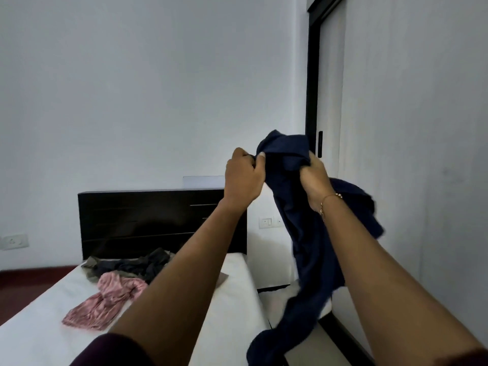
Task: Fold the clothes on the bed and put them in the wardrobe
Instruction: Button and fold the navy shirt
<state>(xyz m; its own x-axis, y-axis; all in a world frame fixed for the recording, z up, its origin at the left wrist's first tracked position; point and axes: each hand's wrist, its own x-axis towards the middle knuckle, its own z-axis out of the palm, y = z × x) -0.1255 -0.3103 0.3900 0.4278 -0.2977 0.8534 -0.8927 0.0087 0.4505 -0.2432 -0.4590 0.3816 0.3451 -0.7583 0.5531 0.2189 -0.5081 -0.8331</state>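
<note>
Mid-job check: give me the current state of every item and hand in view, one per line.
Navy garment: held up in the air, unfolded, hanging down beside the bed.
Left hand: pinches the garment's top edge.
Right hand: grips bunched fabric.
Pink garment: crumpled on the bed, unfolded.
Dark clothes pile: heaped near the headboard, unfolded.
Wardrobe door: looks shut.

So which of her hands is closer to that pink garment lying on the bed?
Left. The left hand is raised above and to the right of the pink garment, gripping the navy garment. The right hand grips the same cloth further right, toward the wardrobe.
</note>
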